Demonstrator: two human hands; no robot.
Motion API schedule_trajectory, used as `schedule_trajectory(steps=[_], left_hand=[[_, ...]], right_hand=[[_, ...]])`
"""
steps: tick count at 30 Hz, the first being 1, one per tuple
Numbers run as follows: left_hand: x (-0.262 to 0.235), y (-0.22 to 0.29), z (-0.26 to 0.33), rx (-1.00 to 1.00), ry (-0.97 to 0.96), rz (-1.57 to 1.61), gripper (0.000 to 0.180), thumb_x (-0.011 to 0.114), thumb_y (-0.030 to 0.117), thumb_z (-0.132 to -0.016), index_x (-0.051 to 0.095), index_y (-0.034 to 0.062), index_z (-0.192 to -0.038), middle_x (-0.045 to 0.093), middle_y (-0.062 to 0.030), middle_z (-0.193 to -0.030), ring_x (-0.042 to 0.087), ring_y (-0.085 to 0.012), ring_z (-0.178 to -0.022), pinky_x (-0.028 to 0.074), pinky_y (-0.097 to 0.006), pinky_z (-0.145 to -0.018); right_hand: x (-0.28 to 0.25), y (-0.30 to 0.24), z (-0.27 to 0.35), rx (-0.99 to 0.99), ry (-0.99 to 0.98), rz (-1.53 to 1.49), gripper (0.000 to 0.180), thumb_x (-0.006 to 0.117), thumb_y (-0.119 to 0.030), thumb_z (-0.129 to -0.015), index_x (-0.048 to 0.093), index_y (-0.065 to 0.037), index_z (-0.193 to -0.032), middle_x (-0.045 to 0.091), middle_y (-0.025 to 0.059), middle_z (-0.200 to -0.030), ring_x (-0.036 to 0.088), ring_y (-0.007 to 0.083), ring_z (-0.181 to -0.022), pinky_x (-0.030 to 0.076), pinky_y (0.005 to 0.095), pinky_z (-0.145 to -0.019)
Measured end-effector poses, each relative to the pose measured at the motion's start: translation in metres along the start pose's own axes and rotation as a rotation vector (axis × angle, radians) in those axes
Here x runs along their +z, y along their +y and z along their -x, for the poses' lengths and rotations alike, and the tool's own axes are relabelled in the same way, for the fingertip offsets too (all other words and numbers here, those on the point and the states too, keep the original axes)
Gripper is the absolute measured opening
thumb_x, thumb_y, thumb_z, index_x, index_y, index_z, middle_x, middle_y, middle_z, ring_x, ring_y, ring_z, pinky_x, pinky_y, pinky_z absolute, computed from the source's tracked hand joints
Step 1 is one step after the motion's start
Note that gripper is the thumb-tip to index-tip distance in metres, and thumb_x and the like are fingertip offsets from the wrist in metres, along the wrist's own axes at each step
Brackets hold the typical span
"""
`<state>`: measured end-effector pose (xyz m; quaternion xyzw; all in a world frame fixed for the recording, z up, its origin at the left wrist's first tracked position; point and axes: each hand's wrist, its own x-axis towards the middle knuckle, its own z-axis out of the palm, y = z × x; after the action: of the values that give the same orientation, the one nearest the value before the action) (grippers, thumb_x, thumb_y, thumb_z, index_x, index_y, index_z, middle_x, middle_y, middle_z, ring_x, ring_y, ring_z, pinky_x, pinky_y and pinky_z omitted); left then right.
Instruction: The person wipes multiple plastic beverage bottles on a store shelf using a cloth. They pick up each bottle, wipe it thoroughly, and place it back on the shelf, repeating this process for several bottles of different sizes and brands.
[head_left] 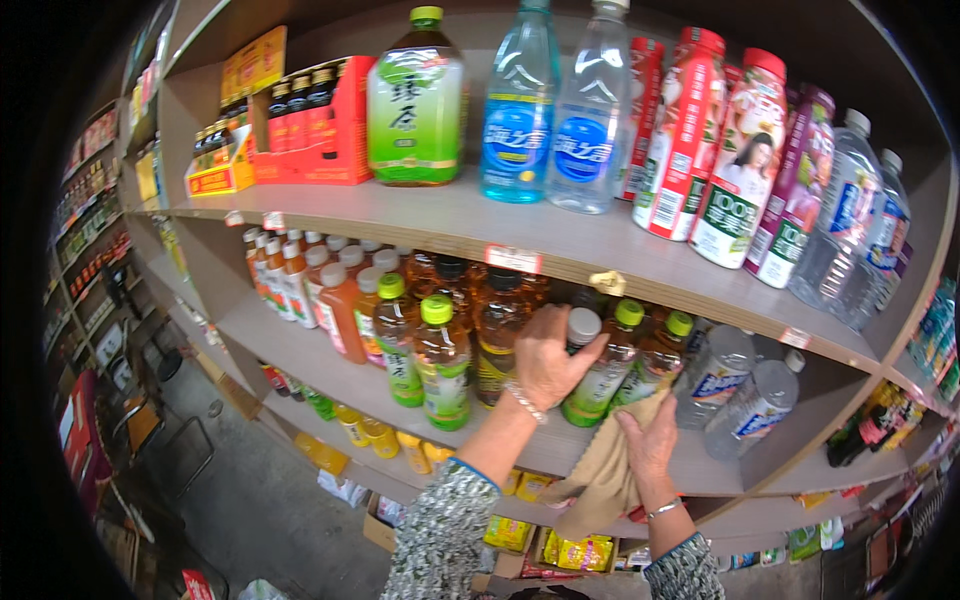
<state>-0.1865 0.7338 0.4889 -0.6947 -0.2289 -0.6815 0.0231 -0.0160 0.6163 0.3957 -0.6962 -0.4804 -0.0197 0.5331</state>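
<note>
Left hand (552, 365) curled about the neck of a plastic bottle with a grey-white cap (584, 325); firmness of hold cannot be told. Right hand (652, 440) closed on a soft tan cloth (603, 472), its upper end up at a green-capped bottle of amber drink (662, 350), contact unclear, right side of the grey wood-grain middle shelf (545, 446). Step in hand: apparently wiping bottles. Next move likely calls for steadying one while rubbing. Cloth creased, hanging in loose folds at the shelf's near edge.

Shows matt fabric in the tan cloth (606, 468), smooth glossy plastic in the bottles (603, 382), matt wood grain along the shelf (420, 214), rough knit on the sleeve (440, 530).
</note>
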Motion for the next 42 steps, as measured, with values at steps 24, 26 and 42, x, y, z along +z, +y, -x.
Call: schedule_trajectory(steps=[24,26,42], left_hand=[[-0.03,0.014,0.013,-0.507,-0.255,0.672,0.035,0.072,0.02,-0.09,0.056,-0.0025,-0.11,0.064,-0.006,-0.09,0.058,-0.0121,-0.077,0.05,-0.03,-0.072],[-0.034,0.011,0.019,-0.58,-0.303,0.784,0.035,0.071,0.021,-0.09,0.055,-0.0032,-0.109,0.063,-0.0072,-0.096,0.057,-0.0116,-0.085,0.049,-0.029,-0.078],[-0.051,0.019,0.083,-0.7,-0.334,0.813,0.063,0.058,0.013,-0.092,0.03,-0.0004,-0.147,0.052,-0.0109,-0.128,0.053,-0.0184,-0.111,0.043,-0.035,-0.099]], right_hand=[[-0.008,-0.013,0.008,-0.001,0.029,0.222,0.074,0.082,-0.026,-0.076,0.04,0.001,-0.132,0.058,0.0244,-0.118,0.059,0.0435,-0.105,0.05,0.0474,-0.086],[-0.01,-0.012,0.013,0.0,0.052,0.208,0.075,0.08,-0.023,-0.078,0.038,0.001,-0.136,0.057,0.0246,-0.117,0.058,0.0433,-0.106,0.05,0.0477,-0.087],[0.029,-0.1,0.091,-0.354,-0.183,0.003,0.082,0.067,-0.001,-0.079,0.026,0.003,-0.149,0.038,0.0309,-0.133,0.045,0.0496,-0.121,0.044,0.0475,-0.1]])
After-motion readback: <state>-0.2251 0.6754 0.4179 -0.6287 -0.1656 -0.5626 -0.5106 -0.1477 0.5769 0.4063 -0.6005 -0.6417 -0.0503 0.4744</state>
